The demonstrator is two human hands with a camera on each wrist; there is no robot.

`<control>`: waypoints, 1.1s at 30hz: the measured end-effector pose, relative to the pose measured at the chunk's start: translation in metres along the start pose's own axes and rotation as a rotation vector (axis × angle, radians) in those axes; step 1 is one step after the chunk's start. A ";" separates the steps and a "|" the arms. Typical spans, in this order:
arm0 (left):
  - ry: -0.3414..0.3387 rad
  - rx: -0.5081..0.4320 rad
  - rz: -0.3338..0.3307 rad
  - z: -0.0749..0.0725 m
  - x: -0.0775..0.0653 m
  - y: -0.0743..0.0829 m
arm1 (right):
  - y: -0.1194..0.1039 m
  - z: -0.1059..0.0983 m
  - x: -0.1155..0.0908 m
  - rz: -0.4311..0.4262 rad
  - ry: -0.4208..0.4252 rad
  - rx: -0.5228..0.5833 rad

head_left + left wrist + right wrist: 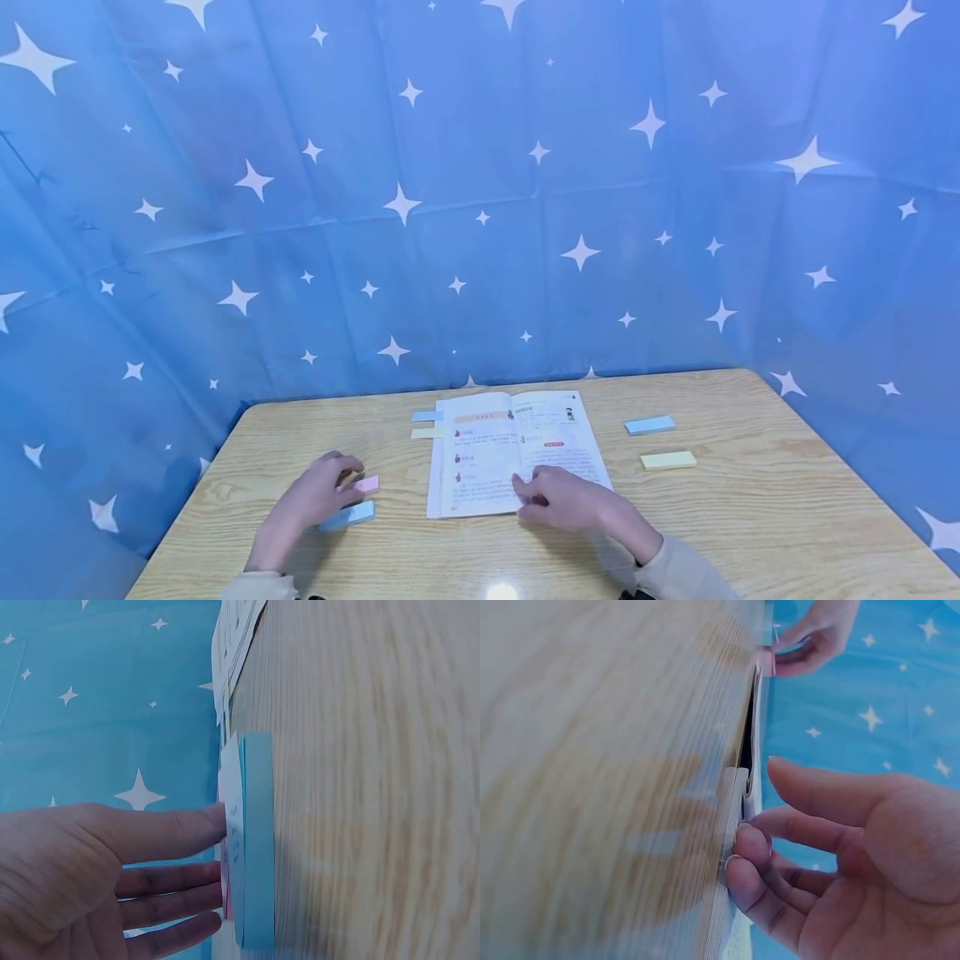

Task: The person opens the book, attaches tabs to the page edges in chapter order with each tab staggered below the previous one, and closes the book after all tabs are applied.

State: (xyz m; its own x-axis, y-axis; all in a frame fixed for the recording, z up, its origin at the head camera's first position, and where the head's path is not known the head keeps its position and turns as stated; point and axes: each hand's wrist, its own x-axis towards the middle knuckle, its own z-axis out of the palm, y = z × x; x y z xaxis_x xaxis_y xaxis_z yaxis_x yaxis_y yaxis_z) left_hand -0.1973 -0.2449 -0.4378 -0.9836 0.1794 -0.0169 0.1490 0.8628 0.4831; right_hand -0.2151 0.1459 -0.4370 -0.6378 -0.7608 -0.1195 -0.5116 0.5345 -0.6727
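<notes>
Blue pads [649,425] number two; the left grip [311,493] pinches one pink pad [368,484], the right hand [567,502] rests loosely on one book [483,458].

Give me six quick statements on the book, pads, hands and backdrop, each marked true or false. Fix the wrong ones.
1. The book lies open. True.
2. A blue tab and a yellow tab stick out past the book's left edge. True.
3. Right of the book, the yellow pad lies nearer the backdrop than the blue pad. False: the blue pad is nearer.
4. The left hand touches the book. False: it is at the pink pad.
5. The right hand is at the book's near edge. True.
6. The backdrop is striped. False: it has white stars on blue.
</notes>
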 end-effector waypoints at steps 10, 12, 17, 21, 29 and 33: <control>0.036 0.057 -0.024 0.000 -0.004 -0.002 | 0.002 -0.001 0.001 -0.021 -0.007 -0.019; 0.048 0.069 -0.014 0.001 -0.004 -0.004 | 0.002 -0.001 0.001 -0.010 -0.007 -0.013; 0.061 0.076 -0.017 0.000 -0.004 -0.005 | 0.004 0.000 0.001 -0.010 0.004 -0.010; 0.090 0.067 -0.014 -0.003 -0.005 -0.004 | 0.004 0.000 0.002 -0.014 0.008 -0.013; 0.200 0.033 0.107 -0.008 -0.007 0.009 | 0.003 -0.003 0.000 -0.018 0.018 -0.039; 0.235 0.002 0.157 -0.009 -0.007 0.022 | 0.003 -0.004 -0.001 -0.019 0.029 -0.053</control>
State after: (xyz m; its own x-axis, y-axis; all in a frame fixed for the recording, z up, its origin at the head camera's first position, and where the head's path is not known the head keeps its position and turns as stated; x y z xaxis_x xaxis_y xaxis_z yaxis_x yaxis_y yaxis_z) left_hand -0.1883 -0.2312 -0.4195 -0.9450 0.1967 0.2612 0.3014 0.8341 0.4620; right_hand -0.2184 0.1496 -0.4354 -0.6442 -0.7601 -0.0851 -0.5526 0.5395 -0.6353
